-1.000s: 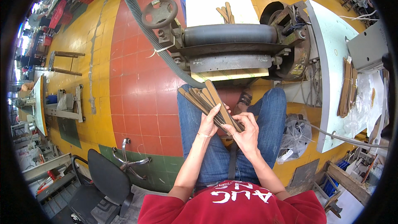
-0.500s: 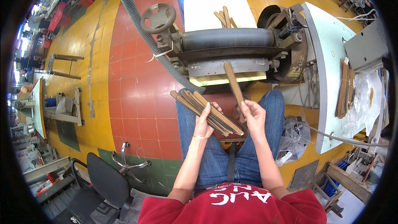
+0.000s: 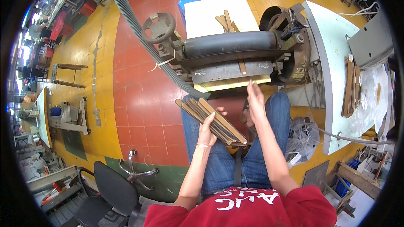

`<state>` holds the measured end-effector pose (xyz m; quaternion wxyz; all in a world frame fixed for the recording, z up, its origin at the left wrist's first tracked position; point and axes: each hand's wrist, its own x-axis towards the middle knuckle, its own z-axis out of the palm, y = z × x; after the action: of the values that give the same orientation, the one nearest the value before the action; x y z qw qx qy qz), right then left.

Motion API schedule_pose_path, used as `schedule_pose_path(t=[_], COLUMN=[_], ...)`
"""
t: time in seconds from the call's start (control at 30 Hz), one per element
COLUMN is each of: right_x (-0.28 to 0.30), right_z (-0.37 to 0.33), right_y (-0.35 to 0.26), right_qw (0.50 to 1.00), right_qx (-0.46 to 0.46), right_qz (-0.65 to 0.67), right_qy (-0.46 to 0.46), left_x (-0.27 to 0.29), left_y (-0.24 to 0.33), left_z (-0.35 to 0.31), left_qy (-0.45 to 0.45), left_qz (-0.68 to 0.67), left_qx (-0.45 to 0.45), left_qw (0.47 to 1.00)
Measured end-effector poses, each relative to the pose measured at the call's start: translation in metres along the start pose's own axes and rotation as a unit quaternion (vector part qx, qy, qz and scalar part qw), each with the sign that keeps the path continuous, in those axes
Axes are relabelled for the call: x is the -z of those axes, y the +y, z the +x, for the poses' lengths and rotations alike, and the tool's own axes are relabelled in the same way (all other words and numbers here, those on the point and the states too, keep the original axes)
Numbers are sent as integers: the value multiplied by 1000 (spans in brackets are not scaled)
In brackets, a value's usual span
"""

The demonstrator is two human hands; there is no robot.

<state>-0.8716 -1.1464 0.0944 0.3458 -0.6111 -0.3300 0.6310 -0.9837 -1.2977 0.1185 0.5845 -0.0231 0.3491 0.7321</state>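
Note:
My left hand [image 3: 206,132] is wrapped round a fanned bundle of flat brown strips with rounded ends [image 3: 212,120], held slanting above my lap. Another brown strip [image 3: 242,66] lies on the metal feed plate [image 3: 210,72] of a roller machine, its far part hidden under the dark guard bar. Just below the plate's front edge, my right hand [image 3: 255,98] is empty, with its fingers stretched toward the machine and apart from that strip. Behind the guard, the wide grey roller [image 3: 229,44] spans the machine.
More strips [image 3: 227,21] lie on a white board [image 3: 202,14] behind the roller. A handwheel [image 3: 158,27] and ribbed hose [image 3: 130,12] stand at the machine's left. The pale side table [image 3: 332,42] holds a strip stack [image 3: 349,86]. An office chair [image 3: 113,189] is at lower left.
My right hand has moved forward to the machine and let go of its strip, which now lies under the guard. My left hand still holds the bundle.

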Motion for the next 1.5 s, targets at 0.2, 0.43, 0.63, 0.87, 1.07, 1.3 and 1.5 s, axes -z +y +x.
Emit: schedule_pose_path(t=[0.2,0.43,0.63,0.87,1.07,1.3,1.5], right_x=[56,48,26,5,50,37,46], right_z=[-92,-53,-14,-21,-107,-121,-101], right_y=[5,-1,3,3,17,-15,1], right_qw=[899,984,995,974,938,950,953], right_qx=[149,45,-30,-155,-52,93,188], right_qz=[-296,-88,1,122,-114,-219,-198], right_qy=[-286,-150,-95,-112,-323,-200,-132], left_x=[-6,-1,12,11,3,-15,-2], left_y=[3,2,0,-3,-3,4,1], left_z=[8,11,3,0,10,13,6], left_qy=[20,-11,24,-37,-27,-25,5], left_qz=[51,-16,-23,-36,0,91,48], left_qx=[-21,-26,8,17,-13,-43,-1], left_qw=[998,999,999,999,1000,995,999])
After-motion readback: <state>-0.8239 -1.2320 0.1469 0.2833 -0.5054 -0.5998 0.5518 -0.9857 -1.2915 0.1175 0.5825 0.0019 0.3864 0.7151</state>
